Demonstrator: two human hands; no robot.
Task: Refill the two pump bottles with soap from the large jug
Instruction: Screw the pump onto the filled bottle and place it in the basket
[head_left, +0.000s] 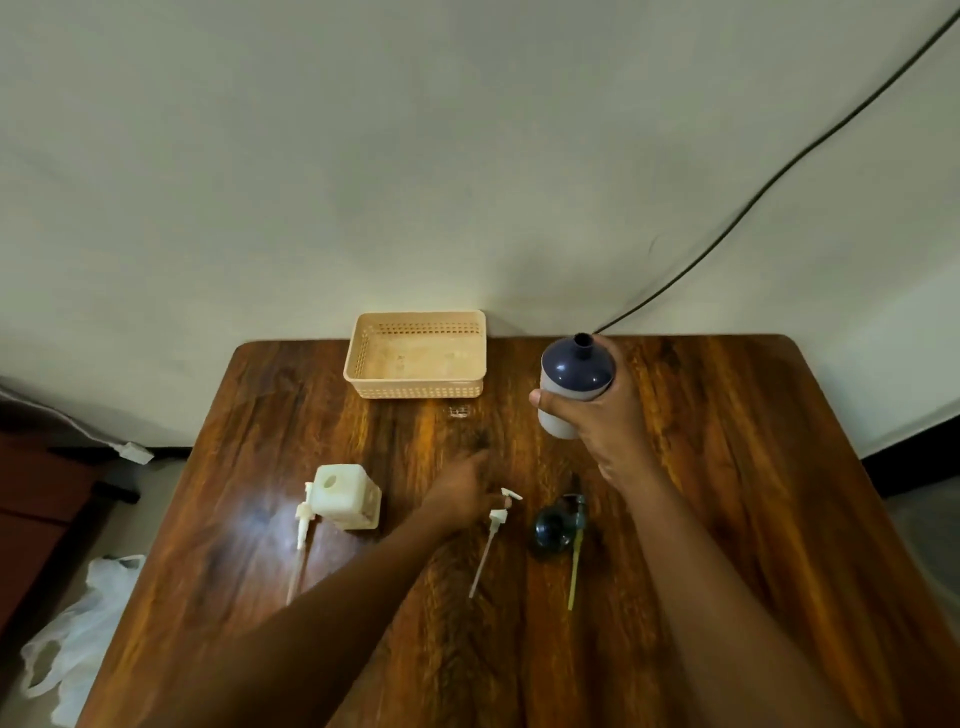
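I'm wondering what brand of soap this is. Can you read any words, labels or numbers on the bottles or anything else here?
None can be read.
Dark-topped bottle in the right hand: no label visible.
White square bottle: plain.
Basket: faint marks inside, too blurred to read.

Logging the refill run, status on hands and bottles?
Right hand gripping uncapped navy-topped bottle. Left hand blurred beside a white pump head, grip unclear. White square bottle open. No jug in view.
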